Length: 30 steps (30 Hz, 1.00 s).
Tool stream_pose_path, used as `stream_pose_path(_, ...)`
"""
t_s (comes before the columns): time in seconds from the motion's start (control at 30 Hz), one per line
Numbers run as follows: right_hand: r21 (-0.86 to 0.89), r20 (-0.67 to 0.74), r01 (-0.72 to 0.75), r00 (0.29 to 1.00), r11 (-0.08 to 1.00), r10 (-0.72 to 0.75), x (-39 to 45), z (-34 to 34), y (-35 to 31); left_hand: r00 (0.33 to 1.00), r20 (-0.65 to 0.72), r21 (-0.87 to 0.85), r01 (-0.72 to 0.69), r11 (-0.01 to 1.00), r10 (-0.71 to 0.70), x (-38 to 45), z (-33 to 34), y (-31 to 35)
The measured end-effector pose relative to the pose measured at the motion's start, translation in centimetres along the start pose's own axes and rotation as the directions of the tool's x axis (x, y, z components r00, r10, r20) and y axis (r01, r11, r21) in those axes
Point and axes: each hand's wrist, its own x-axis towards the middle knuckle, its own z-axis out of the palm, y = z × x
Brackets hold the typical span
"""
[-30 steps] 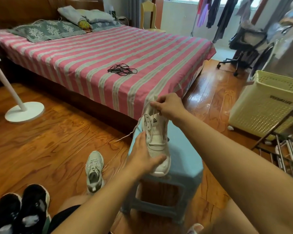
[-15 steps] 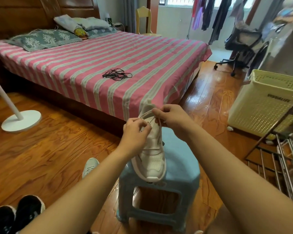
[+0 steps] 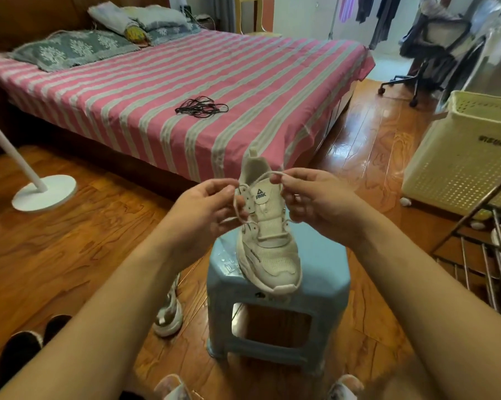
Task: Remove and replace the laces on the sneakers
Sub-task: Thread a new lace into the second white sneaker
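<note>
White sneaker sits on blue plastic stool, toe toward the camera. Left hand and right hand each pinch the white lace, which arcs between them above the tongue.

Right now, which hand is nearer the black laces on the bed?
Left. The left hand sits almost directly below the black laces; the right hand is off to their right, beyond the white sneaker.

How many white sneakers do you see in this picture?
2. One white sneaker stands on the blue stool; the other lies on the floor left of the stool, partly hidden behind the left forearm.
</note>
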Motion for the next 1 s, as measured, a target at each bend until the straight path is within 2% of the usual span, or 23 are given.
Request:
stream_pose_path(0.07,0.048,0.003,-0.003,1.000,0.999,0.003,-0.1,0.5,-0.3,0.998,0.013,0.014,-0.067,0.998,0.067,-0.2,1.1,0.0)
stream_pose_path(0.13,0.093,0.050,0.013,0.999,0.996,-0.018,-0.5,1.0,-0.3,0.994,0.016,0.191,-0.109,0.975,0.108,-0.5,1.8,-0.7)
stream_pose_path(0.2,0.032,0.106,0.078,0.991,0.996,-0.081,-1.2,1.5,-0.3,0.997,0.059,0.232,-0.053,0.971,0.040,-0.8,2.3,-1.5)
stream_pose_path(0.27,-0.271,0.173,0.169,0.977,0.948,-0.124,-2.1,2.1,-0.2,0.995,0.086,0.027,0.052,0.998,-0.054,-1.1,2.5,-1.6)
stream_pose_path(0.33,-0.519,0.203,0.185,0.975,0.834,-0.090,-2.8,2.8,0.5,0.997,0.040,-0.192,0.072,0.979,-0.065,-1.2,2.6,-1.3)
stream_pose_path(0.37,-0.553,0.144,0.164,0.984,0.817,-0.101,-2.8,3.1,0.9,0.999,0.006,-0.205,0.033,0.978,-0.032,-1.2,2.5,-1.4)
stream_pose_path(0.4,-0.565,0.028,0.151,0.986,0.811,-0.164,-2.7,3.3,1.5,1.000,-0.021,-0.175,-0.010,0.984,0.006,-1.2,2.4,-1.5)
stream_pose_path(0.47,-0.580,-0.166,0.149,0.941,0.801,-0.295,-2.2,3.6,2.1,0.998,-0.038,-0.109,-0.048,0.993,0.044,-1.2,2.1,-1.9)
stream_pose_path(0.5,-0.555,-0.156,0.138,0.951,0.821,-0.265,-2.0,3.5,2.1,0.999,-0.038,-0.096,-0.038,0.995,0.034,-1.2,2.0,-2.0)
stream_pose_path(0.57,-0.456,0.011,0.086,0.996,0.886,-0.091,-1.9,3.2,2.3,0.999,-0.030,-0.101,-0.028,0.995,0.025,-1.1,1.7,-1.8)
stream_pose_path(0.63,-0.330,0.140,0.054,0.990,0.942,-0.008,-2.0,3.1,2.6,1.000,-0.004,-0.076,-0.031,0.997,0.030,-0.9,1.2,-1.5)
stream_pose_path(0.77,-0.039,0.104,0.038,0.994,0.999,-0.033,-1.9,2.7,2.7,0.991,0.130,0.045,0.015,0.999,-0.021,-1.0,0.1,-1.4)
stream_pose_path(0.87,-0.067,0.226,-0.027,0.973,0.997,0.041,-1.9,2.7,2.7,0.991,0.128,0.009,0.038,0.999,-0.039,-1.2,-0.2,-1.4)
stream_pose_path(0.93,-0.104,0.166,0.017,0.986,0.994,0.001,-1.9,3.3,3.1,0.986,0.160,0.008,0.045,0.999,-0.046,-1.3,-0.1,-1.4)
stream_pose_path(0.97,-0.048,0.103,0.038,0.994,0.998,-0.032,-1.8,3.6,3.0,0.986,0.161,0.008,0.050,0.999,-0.051,-1.3,0.0,-1.4)
stream_pose_path(1.0,0.094,0.060,0.037,0.997,0.995,-0.043,-1.8,3.7,2.6,0.990,0.129,0.001,0.055,0.998,-0.055,-1.3,0.1,-1.3)
